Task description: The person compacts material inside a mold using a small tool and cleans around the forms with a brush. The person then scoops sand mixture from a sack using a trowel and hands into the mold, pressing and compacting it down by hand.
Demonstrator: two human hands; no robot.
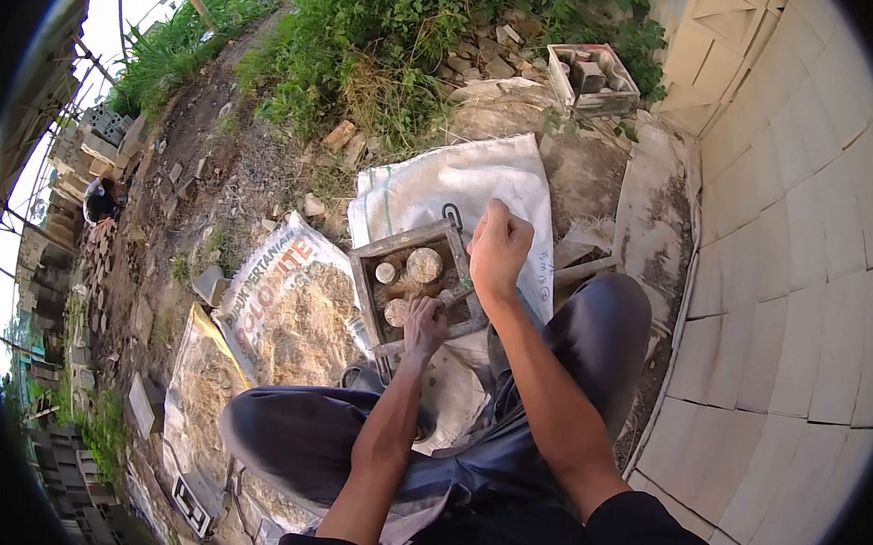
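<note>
A square wooden frame mould lies on a white woven sack in front of my knees. Inside it stand several round, sand-coloured pieces. My left hand rests at the near part of the mould, fingers bent down over the round pieces; whether it grips one is hidden. Raised above the mould's right side, my right hand is closed in a fist, and what it holds, if anything, is too small to name. A dark metal loop sticks up at the mould's far corner.
A printed sack covered with sandy material lies left. Another box with blocks stands at the far right, near green plants. Stacked pale blocks line the right side. A person crouches at the far left.
</note>
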